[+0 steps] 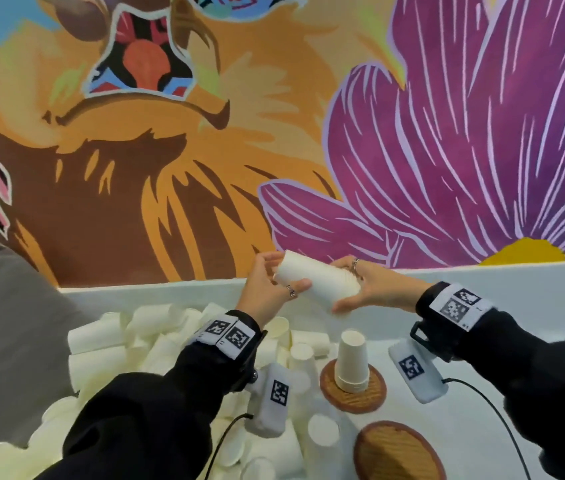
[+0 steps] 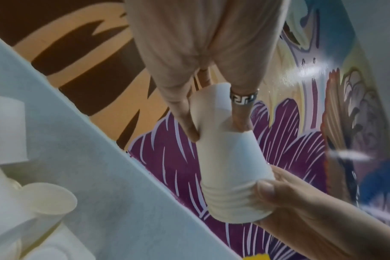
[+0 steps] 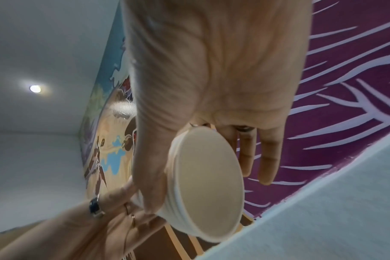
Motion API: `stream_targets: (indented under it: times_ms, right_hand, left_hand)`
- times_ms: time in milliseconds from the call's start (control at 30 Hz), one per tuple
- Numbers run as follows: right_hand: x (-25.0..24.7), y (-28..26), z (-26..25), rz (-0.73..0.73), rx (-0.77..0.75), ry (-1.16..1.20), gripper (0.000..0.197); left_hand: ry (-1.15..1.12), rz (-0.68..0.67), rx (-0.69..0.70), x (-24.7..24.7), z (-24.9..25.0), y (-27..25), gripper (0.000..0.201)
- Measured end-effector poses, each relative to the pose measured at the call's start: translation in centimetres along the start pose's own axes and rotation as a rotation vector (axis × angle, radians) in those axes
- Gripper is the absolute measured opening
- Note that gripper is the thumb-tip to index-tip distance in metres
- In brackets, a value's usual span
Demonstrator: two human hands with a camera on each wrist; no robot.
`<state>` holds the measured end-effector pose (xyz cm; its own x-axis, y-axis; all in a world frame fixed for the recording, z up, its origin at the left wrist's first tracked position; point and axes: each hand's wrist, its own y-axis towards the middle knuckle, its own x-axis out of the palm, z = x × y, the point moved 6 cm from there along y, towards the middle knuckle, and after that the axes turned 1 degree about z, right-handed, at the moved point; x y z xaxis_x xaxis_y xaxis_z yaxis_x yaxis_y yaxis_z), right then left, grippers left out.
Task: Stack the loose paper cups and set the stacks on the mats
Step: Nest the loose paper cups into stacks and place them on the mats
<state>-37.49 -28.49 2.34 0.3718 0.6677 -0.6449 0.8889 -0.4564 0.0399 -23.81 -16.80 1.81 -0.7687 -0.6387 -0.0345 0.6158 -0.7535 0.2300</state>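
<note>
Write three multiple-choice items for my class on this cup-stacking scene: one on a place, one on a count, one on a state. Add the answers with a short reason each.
1. Where does the upside-down stack of cups stand?
A. on the farther round mat
B. on the nearer mat
C. on the pile of loose cups

2. How many round woven mats are on the table?
A. one
B. two
C. four

3. How is the held stack kept?
A. lying untouched on the table
B. held by the left hand alone
C. held in the air on its side by both hands, the right hand at its rims

Answers: 1 A, the stack's rims sit on the farther mat; 2 B, the head view shows two mats, one bare; 3 C, both hands grip it above the table.
</note>
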Motion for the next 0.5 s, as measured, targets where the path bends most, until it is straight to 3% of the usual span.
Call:
stream_targets:
  times_ms: [167, 400, 500]
  right_hand:
    - [1.3, -1.2, 4.7, -0.097, 0.038, -0.050, 0.074]
    - [5.3, -5.3, 11.9, -0.200, 0.110, 0.092, 0.088]
    - [7.2, -7.4, 14.2, -0.242, 0.153, 0.148, 0.083]
  left_hand:
    - [0.149, -0.128, -0.032, 4.3, -2.2, -0.5, 0.030]
    - [0.436, -0.415, -0.157, 9.9, -6.5, -2.9, 0.032]
    - [0.685, -0.514, -0.122, 12.1, -8.3, -4.5, 0.038]
